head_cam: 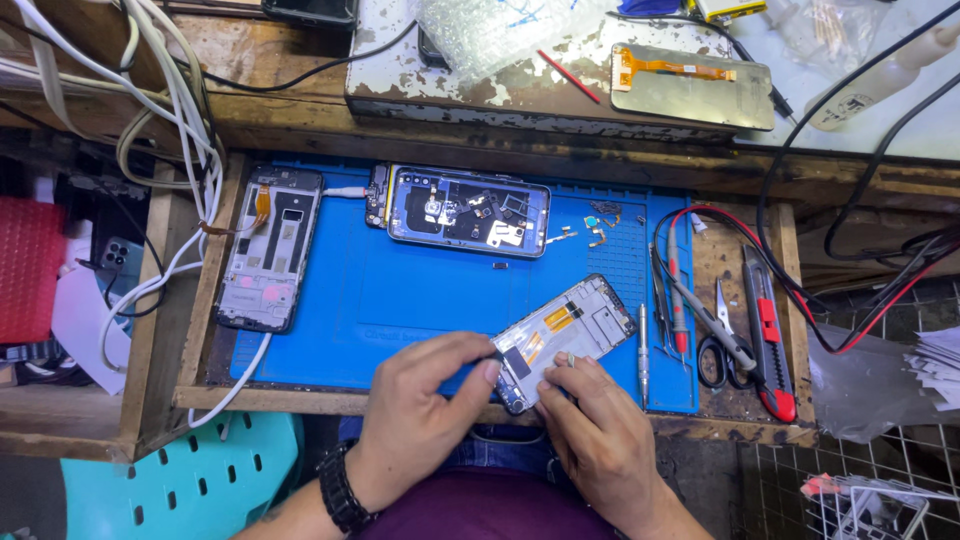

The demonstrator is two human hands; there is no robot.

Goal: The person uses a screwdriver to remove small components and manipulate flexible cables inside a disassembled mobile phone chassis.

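A worn wooden bench carries a blue work mat that fills most of its middle, with a raised, paint-chipped shelf along the far edge. At the near edge of the mat, both hands hold an opened phone frame that lies tilted, its far end pointing toward the right far corner. The left hand has its fingers closed on the frame's near left end; the right hand presses its fingertips together on the frame's near edge, just beside the left thumb. A black watch sits on the left wrist. Just right of the frame lies a slim metal screwdriver. At the mat's left edge a second phone frame lies upright, and at its far edge a phone with its back off shows small metal plates inside. Near the bench's right edge lie red and black probe leads, black scissors and a red and black utility knife. On the shelf rest a sheet of clear bubble wrap, a thin red stick and a phone screen face down with an orange flex strip. White cables hang by the bench's left far corner; a red padded package sits beyond the left edge, and a teal plastic stool stands below the near left corner.
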